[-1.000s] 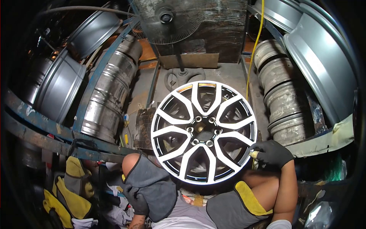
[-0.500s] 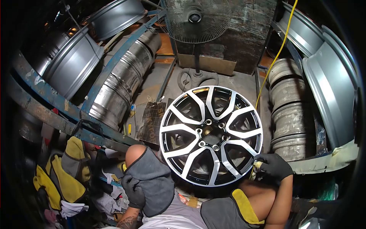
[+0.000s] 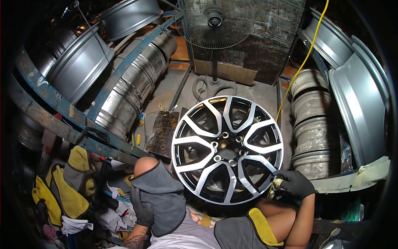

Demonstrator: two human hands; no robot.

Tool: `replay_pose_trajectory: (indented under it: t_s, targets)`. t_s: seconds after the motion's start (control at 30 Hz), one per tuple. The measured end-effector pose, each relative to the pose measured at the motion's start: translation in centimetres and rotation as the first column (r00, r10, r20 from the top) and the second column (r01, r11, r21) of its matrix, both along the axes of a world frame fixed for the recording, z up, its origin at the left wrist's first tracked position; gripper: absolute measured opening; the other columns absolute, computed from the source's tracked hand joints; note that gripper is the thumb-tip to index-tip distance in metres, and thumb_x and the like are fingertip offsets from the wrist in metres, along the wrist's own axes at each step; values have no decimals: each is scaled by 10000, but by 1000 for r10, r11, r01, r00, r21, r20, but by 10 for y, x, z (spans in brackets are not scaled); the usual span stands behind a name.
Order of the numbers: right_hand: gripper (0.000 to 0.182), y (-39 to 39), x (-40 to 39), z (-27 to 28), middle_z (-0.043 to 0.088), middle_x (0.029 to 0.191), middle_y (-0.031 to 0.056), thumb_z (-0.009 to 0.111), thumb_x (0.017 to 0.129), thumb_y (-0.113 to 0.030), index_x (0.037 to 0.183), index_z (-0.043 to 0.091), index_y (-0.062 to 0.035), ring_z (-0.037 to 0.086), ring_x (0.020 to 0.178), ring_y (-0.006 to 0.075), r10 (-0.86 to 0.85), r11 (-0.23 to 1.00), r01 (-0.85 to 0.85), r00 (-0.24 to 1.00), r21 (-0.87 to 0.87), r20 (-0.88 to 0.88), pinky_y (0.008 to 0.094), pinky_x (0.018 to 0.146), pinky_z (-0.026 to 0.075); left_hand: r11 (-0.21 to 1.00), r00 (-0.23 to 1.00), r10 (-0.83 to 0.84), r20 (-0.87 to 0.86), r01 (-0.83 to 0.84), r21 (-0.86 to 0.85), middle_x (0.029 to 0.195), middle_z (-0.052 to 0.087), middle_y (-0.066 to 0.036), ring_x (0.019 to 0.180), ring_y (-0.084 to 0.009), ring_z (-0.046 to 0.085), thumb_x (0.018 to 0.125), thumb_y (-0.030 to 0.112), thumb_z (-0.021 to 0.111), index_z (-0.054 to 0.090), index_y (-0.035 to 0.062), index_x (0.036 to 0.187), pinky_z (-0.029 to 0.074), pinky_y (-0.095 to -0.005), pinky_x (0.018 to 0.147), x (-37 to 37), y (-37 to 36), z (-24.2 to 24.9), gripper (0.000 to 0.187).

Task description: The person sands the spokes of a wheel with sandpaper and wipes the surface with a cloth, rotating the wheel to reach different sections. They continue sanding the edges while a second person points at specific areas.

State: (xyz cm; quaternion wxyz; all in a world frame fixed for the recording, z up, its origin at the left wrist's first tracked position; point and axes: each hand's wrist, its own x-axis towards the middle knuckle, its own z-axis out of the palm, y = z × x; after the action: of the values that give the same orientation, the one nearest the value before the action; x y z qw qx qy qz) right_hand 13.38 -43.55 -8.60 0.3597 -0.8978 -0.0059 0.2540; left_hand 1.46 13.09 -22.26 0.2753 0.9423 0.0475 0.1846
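Note:
A black-and-silver alloy wheel (image 3: 253, 146) lies face up in front of me, with split spokes and a ring of bolt holes round its centre. My right hand (image 3: 295, 183), in a dark glove, is closed at the wheel's lower right rim. A small pale-yellow piece (image 3: 277, 181) shows at its fingers; I cannot tell what they grip. My left hand (image 3: 143, 211), also gloved, lies with fingers extended along the grey cloth (image 3: 163, 199) draped over my left knee. Another grey cloth with a yellow underside (image 3: 262, 227) covers my right thigh.
A standing fan (image 3: 214, 23) is behind the wheel. Bare metal rims (image 3: 313, 120) line both sides, with silver rims (image 3: 360, 99) on racks above. A yellow hose (image 3: 299, 66) runs down behind the wheel. Yellow-grey cloths (image 3: 70, 186) hang at left beside a blue frame (image 3: 62, 103).
My left hand's fingers have straightened along the knee cloth from a curled position. My right hand stays at the same part of the rim. The view has shifted slightly.

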Motion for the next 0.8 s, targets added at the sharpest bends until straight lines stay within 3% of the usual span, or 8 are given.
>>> replay_pose_trajectory:
  t_s: [0.23, 0.33, 0.43, 0.53, 0.63, 0.73, 0.8]
  targets:
    - [364, 3, -1, 6, 738, 945, 166, 663, 934, -226, 1235, 674, -22, 725, 832, 257, 59, 996, -54, 995, -65, 83, 357, 787, 555, 997, 999, 34, -28, -36, -72, 1581, 341, -280, 1461, -453, 323, 918, 291, 513, 313, -30, 1546, 226, -515, 1213, -3, 4, -9, 732]
    - [450, -2, -3, -7, 729, 864, 178, 680, 909, -409, 1219, 691, -82, 720, 777, 350, 36, 999, -34, 987, -12, 159, 413, 744, 555, 1000, 1000, 16, -27, -16, -9, 1572, 352, -284, 1455, -458, 332, 928, 282, 489, 360, -31, 1521, 230, -514, 1211, -4, 7, -9, 683]
    - [386, -2, -3, -1, 738, 937, 167, 670, 926, -263, 1227, 669, -21, 729, 827, 270, 76, 994, -67, 990, -81, 120, 364, 777, 556, 1000, 1000, 12, -17, -12, 19, 1564, 364, -288, 1447, -463, 344, 930, 271, 475, 405, -32, 1491, 234, -515, 1208, -2, 4, -3, 641]
    - [387, -7, -3, -10, 738, 900, 153, 676, 925, -275, 1222, 668, -26, 730, 780, 262, 78, 996, -70, 987, -61, 143, 367, 753, 558, 1000, 1000, 8, 3, -8, 21, 1560, 369, -290, 1442, -465, 352, 926, 267, 477, 420, -33, 1476, 237, -518, 1204, -1, 4, -6, 629]
    - [463, -9, -4, -13, 736, 995, 190, 684, 901, -402, 1235, 684, -81, 713, 914, 362, 43, 997, -37, 994, -60, 102, 441, 830, 545, 999, 1000, 3, 12, -4, 32, 1560, 371, -291, 1437, -465, 358, 925, 256, 477, 423, -34, 1471, 241, -519, 1200, 0, 2, -1, 622]
    - [468, -4, -3, -3, 736, 998, 196, 679, 899, -404, 1227, 684, -72, 709, 915, 377, 57, 993, -46, 993, -105, 104, 452, 833, 543, 1000, 1000, 7, 10, -7, 12, 1559, 374, -286, 1435, -460, 361, 975, 333, 480, 421, -34, 1474, 232, -516, 1201, 1, -1, 2, 622]
    - [442, -6, -5, -5, 734, 916, 174, 665, 920, -397, 1228, 679, -81, 718, 809, 340, 96, 991, -76, 979, -114, 180, 426, 766, 544, 1000, 1000, 5, 21, -5, -8, 1559, 375, -284, 1439, -455, 359, 1003, 400, 477, 414, -35, 1482, 224, -516, 1204, 2, 0, -1, 650]
